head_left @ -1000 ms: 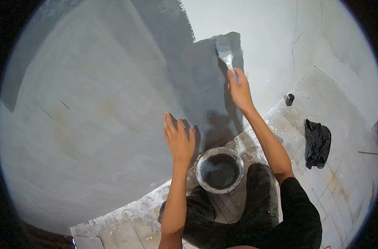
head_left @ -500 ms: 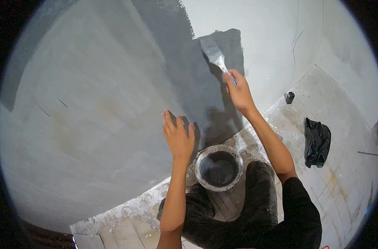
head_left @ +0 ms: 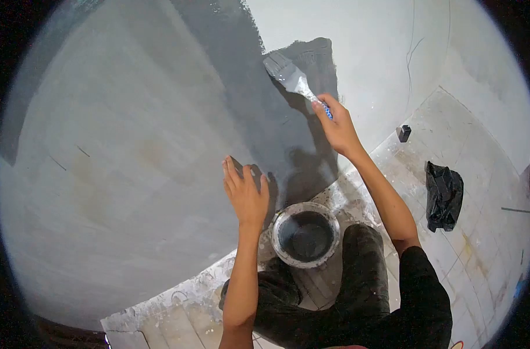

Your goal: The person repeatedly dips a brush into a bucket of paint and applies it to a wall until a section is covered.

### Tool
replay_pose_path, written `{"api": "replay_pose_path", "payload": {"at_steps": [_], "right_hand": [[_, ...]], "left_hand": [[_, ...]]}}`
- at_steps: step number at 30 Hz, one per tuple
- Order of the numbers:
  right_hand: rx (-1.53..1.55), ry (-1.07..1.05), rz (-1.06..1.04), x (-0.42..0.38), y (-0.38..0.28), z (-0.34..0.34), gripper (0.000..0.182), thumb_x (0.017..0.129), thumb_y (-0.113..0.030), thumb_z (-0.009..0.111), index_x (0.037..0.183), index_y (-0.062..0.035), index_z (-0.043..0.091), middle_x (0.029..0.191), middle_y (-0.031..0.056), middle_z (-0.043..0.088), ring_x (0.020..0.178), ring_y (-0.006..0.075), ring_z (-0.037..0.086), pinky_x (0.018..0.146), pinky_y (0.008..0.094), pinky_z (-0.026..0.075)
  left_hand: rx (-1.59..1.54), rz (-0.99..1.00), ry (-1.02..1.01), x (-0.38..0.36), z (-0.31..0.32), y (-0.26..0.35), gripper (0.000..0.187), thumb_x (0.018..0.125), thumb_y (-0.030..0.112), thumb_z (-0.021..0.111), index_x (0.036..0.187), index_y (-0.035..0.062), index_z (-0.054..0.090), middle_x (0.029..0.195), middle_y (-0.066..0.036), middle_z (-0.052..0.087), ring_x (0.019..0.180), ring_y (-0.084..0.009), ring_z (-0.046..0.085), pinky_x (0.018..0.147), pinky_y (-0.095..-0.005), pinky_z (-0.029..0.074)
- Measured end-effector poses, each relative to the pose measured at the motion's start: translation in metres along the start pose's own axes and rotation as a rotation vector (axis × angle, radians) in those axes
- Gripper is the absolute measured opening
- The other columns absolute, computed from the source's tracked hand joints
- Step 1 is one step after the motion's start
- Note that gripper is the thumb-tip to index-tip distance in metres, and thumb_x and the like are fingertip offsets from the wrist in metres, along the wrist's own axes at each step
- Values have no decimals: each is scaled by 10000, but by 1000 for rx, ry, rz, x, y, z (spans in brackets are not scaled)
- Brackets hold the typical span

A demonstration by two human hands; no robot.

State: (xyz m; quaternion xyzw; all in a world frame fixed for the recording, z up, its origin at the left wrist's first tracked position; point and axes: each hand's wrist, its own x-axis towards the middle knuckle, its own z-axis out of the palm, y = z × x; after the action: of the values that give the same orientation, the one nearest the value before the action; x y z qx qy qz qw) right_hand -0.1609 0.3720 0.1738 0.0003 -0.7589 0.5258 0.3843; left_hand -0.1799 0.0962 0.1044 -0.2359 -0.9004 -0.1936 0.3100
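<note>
A wide paint brush (head_left: 292, 77) with a blue-patterned handle is held in my right hand (head_left: 336, 129). Its bristles touch the upper left part of the dark grey painted patch (head_left: 300, 125) on the wall, near the border with the white area. My left hand (head_left: 245, 195) rests against the lighter grey wall with its fingers spread, holding nothing. Between my knees and the wall stands a round bucket (head_left: 281, 251) with grey paint inside, its rim smeared.
To the right, a crumpled black plastic bag (head_left: 444, 196) and a small black block (head_left: 404, 134) lie on the tiled floor (head_left: 477, 168). Paint spatters cover the floor edge along the wall. My bent legs (head_left: 364, 267) flank the bucket.
The brush has moved left on the wall and its handle now slants more. My left hand has stayed against the wall.
</note>
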Motion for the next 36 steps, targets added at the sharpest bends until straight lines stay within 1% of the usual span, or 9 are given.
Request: {"api": "replay_pose_path", "payload": {"at_steps": [4,8,11,13,15,19,26,32,36], "right_hand": [[-90,99,-6,14,15,-4,375,1089,-358,628,1163,5,682,802,122,662,740,183,621,694,370,492],[-119,206,-2,22,31,-33,386,1080,-357,640,1131,22,695,777,130,670,707,180,623,671,369,497],[-24,164,135,24,15,-53,372,1079,-347,638,1129,15,703,765,106,678,673,179,616,645,344,490],[-16,182,99,27,18,-51,356,1072,-345,644,1074,1,723,778,62,675,712,163,609,686,327,488],[-18,177,50,28,36,-45,357,1071,-345,641,1043,-1,730,781,49,675,738,158,609,714,321,488],[-29,136,217,-4,54,-37,371,1045,-332,644,958,14,744,798,87,706,801,155,633,771,327,500],[173,206,147,0,26,-28,348,1028,-308,670,936,18,751,719,42,652,690,98,554,643,302,440],[30,227,270,1,5,-22,368,1038,-323,681,921,19,752,709,29,649,684,90,548,633,296,431],[181,228,210,7,6,-9,368,1036,-321,681,924,22,756,703,29,647,657,82,539,612,295,424]], "left_hand": [[13,-11,-14,-2,0,0,372,979,239,732,1258,14,632,1693,-306,284,1587,-501,261,1247,-594,303],[24,-22,-16,-2,3,1,377,987,267,716,1263,24,632,1706,-289,278,1595,-489,251,1235,-653,281],[89,-42,-32,-2,3,2,374,996,287,701,1266,38,632,1713,-280,275,1604,-478,241,1224,-703,256],[87,-51,-35,-3,4,3,368,1001,295,693,1265,48,630,1717,-277,272,1610,-471,232,1218,-729,241],[86,-47,-28,-3,6,3,362,1000,294,696,1261,52,630,1719,-277,268,1613,-467,226,1221,-723,247],[82,-53,-23,-3,6,7,363,996,298,702,1255,54,630,1720,-282,263,1616,-469,217,1213,-725,265],[78,-47,-14,-2,7,9,370,978,287,721,1246,44,643,1719,-293,258,1609,-485,221,1216,-690,284],[66,-32,-39,-1,6,6,373,996,284,668,1251,15,634,1734,-309,219,1626,-475,182,1222,-694,264],[142,-21,-52,-5,9,5,374,982,293,690,1241,25,646,1752,-309,173,1636,-468,158,1218,-691,273]]}}
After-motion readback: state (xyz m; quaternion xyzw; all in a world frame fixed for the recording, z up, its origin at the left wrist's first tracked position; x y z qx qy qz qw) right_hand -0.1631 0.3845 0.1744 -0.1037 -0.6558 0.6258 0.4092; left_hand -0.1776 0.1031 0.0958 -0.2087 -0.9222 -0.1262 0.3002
